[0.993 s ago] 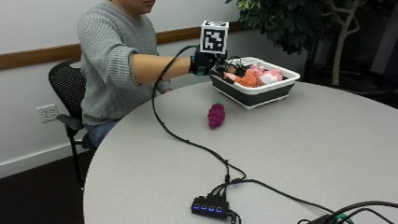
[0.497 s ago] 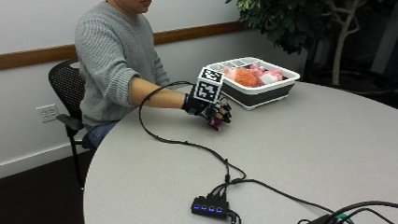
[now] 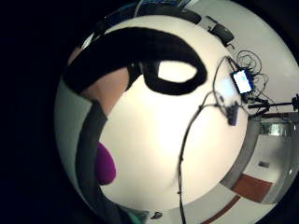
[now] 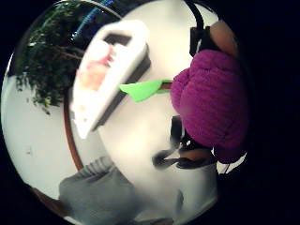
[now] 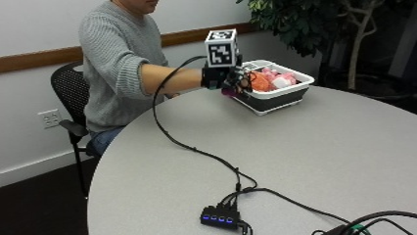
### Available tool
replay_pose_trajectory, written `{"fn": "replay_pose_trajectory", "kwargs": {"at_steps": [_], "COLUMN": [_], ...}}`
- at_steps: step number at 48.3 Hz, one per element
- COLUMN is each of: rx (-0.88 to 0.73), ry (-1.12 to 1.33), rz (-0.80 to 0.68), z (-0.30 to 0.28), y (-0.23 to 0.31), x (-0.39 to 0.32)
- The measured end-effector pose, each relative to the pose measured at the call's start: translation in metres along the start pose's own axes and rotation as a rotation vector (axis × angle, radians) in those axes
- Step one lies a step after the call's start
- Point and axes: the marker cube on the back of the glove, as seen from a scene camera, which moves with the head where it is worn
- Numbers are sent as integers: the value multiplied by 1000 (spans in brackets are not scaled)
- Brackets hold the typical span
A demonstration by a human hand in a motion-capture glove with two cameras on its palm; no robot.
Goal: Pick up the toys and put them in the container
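Observation:
My gloved right hand [image 5: 221,78] is raised above the table beside the near end of the container [image 5: 277,99], a white-rimmed tub with dark walls. It grips a purple knitted toy [image 5: 228,91], which mostly hides behind the fingers. In the thumb side palm view the purple toy [image 4: 211,103] fills the space by the palm, its green leaf [image 4: 140,90] pointing at the container [image 4: 96,108]. The little finger side palm view shows just an edge of the toy [image 3: 105,163]. Orange, pink and white toys [image 5: 267,81] lie in the tub.
A round grey table [image 5: 326,156] carries a black cable running from the glove to a small hub with blue lights [image 5: 220,217]. A potted tree [image 5: 306,24] stands behind the container. The person sits on a black chair [image 5: 68,98] at the table's far edge.
The hand came down from the container onto the purple toy on the table, took hold of it, and has lifted it up toward the container.

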Motion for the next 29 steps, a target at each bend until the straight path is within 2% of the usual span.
{"fn": "replay_pose_trajectory", "kwargs": {"at_steps": [5, 10, 22, 29], "rx": [45, 55, -3, 13], "ry": [-36, -29, -73, -71], "rz": [-31, -29, -15, -21], "z": [-49, -62, -29, -17], "y": [-18, -33, -93, -108], "x": [-9, -20, -109, -160]}}
